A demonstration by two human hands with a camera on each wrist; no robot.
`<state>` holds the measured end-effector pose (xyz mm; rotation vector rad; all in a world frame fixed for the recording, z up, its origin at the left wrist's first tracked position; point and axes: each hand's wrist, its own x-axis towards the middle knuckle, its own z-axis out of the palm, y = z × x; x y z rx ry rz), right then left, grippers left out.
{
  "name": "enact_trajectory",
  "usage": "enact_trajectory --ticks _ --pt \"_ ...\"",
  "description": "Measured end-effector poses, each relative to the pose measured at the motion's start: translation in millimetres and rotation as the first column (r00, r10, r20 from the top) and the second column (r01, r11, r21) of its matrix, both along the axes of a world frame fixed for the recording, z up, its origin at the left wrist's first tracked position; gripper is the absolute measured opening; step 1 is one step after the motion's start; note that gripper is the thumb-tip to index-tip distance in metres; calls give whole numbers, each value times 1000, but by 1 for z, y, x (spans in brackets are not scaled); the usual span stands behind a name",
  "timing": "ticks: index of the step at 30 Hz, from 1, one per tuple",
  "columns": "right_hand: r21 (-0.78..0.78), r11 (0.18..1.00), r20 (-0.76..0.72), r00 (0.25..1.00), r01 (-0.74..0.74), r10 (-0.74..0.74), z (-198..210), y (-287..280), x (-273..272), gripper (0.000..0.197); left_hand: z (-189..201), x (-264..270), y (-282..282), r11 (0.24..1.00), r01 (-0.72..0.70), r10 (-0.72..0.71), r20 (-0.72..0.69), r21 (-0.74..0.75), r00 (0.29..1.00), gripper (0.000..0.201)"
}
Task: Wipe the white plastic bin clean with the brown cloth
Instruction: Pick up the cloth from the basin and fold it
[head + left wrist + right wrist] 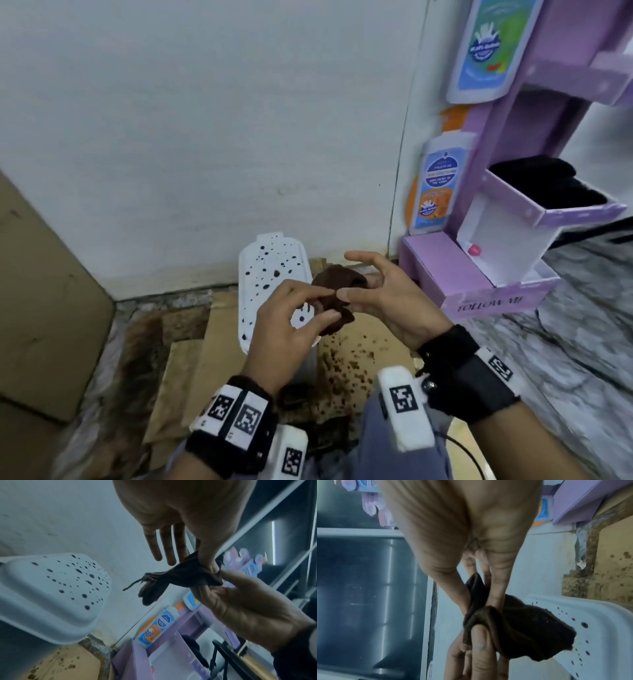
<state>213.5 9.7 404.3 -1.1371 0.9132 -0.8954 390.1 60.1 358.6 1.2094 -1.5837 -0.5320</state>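
Both hands — L (291,318) & R (387,298) — pinch the cloth (337,291) above the spotted, seemingly upturned bin (270,270).

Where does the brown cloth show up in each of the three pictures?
Head view: brown cloth at centre, pinched between both hands.
Left wrist view: cloth right of centre, bunched at the fingertips.
Right wrist view: cloth lower centre.
Shared landmark: the spotted white bin just behind it.
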Motion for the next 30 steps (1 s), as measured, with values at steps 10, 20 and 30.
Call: enact_trajectory --ticks 10,20,30 --pt "-43 999 -137 990 -26 20 17 1 29 20 3 37 14 991 -125 136 -356 52 925 11" --pt "-174 972 -397 892 158 -216 19 -1 41 16 1 24 30 965 -179 183 0 -192 983 29" --pt "-26 971 -269 934 239 -237 20 0 46 16 1 9 40 985 -133 133 -6 -110 991 30"
